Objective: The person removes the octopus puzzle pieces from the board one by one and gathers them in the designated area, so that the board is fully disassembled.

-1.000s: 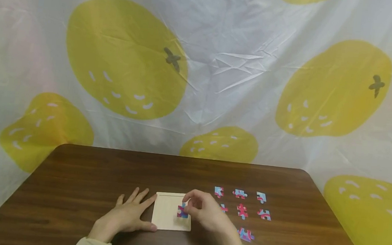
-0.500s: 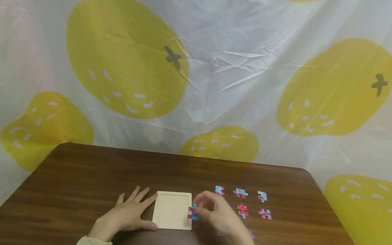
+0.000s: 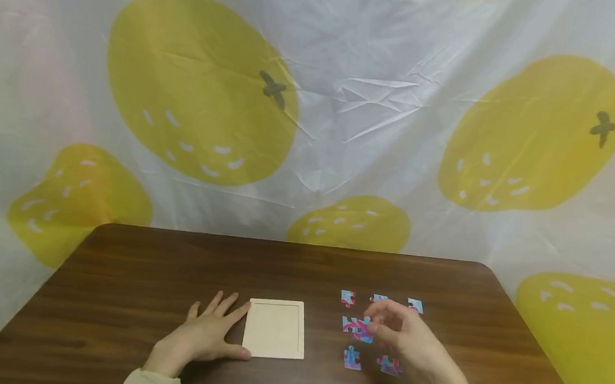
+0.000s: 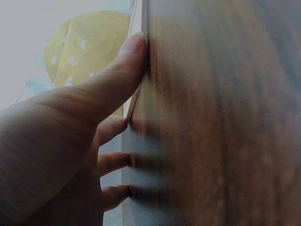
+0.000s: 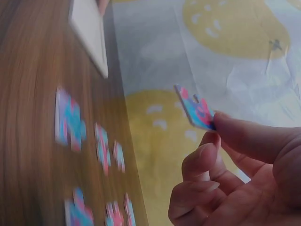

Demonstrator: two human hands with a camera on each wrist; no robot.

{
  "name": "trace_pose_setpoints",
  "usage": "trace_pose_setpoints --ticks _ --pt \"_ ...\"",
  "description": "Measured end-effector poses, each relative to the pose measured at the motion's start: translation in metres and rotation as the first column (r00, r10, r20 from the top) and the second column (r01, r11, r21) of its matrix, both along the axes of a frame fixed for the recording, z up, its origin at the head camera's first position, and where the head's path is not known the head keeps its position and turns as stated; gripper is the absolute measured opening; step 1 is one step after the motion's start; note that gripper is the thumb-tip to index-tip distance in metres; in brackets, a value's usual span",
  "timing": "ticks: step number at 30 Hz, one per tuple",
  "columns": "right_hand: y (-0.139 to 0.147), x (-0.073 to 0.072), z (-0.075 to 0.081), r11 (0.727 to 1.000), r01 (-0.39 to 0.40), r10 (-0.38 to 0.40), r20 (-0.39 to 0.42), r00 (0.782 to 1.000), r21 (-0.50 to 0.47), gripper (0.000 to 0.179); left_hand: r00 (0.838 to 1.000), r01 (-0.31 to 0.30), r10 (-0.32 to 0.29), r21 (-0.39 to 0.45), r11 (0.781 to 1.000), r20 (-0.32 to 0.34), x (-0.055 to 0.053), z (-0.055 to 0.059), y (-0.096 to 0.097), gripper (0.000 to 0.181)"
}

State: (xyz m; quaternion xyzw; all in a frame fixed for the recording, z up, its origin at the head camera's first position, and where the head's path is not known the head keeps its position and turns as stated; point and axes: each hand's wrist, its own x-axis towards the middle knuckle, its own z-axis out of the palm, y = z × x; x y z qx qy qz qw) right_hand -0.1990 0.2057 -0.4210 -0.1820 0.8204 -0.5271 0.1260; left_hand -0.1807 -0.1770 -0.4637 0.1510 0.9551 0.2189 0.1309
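A jigsaw piece (image 3: 364, 331) in pink, purple and blue is pinched between the thumb and fingers of my right hand (image 3: 414, 341). In the right wrist view the held piece (image 5: 194, 107) is tilted and up off the table. From the head view it overlaps another piece (image 3: 349, 324) lying behind it. My left hand (image 3: 206, 337) rests on the table with fingers spread, its thumb and index fingertip at the left edge of a square pale wooden tray (image 3: 275, 329). The left wrist view shows the thumb (image 4: 134, 44) against the tray's edge.
Several loose jigsaw pieces lie in spaced rows to the tray's right, among them a corner piece (image 3: 347, 298), a front piece (image 3: 352, 358) and one beside it (image 3: 389, 365). The right hand hides part of the layout. Behind the brown table (image 3: 169, 265) hangs a lemon-print curtain (image 3: 324, 126).
My right hand has carried the pinched jigsaw piece from over the tray rightward to above the loose pieces. The left hand has stayed at the tray's edge.
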Motion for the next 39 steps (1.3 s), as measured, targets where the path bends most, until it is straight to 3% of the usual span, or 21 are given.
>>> trace_pose_setpoints --ticks 8,12,18,21,30,39 --pt "0.048 0.001 0.003 0.996 0.034 -0.034 0.0 0.999 0.085 0.025 0.999 -0.003 0.002 -0.013 1.0 -0.046 0.004 0.0 -0.001 0.092" --pt "0.066 0.002 -0.003 0.992 0.001 -0.002 0.013 1.0 0.124 0.023 0.998 0.008 -0.01 -0.022 1.0 -0.065 0.004 -0.001 0.0 0.09" --pt "0.091 0.002 -0.016 0.995 -0.062 0.053 0.105 0.993 0.082 0.022 0.998 0.012 -0.014 -0.03 0.999 -0.063 0.004 -0.005 0.0 0.089" --pt "0.102 0.001 -0.02 0.992 -0.091 0.08 0.114 0.99 0.092 0.018 0.998 0.012 -0.013 -0.028 1.0 -0.059 0.004 -0.007 -0.001 0.09" --pt "0.114 -0.001 -0.03 0.982 -0.142 0.134 0.068 0.989 0.126 0.011 0.998 0.01 -0.012 -0.037 0.999 -0.055 0.003 -0.008 -0.001 0.091" --pt "0.112 0.004 -0.036 0.976 -0.066 0.065 0.009 0.998 0.207 0.008 0.997 0.023 -0.026 -0.041 0.999 -0.069 0.001 -0.006 0.002 0.09"
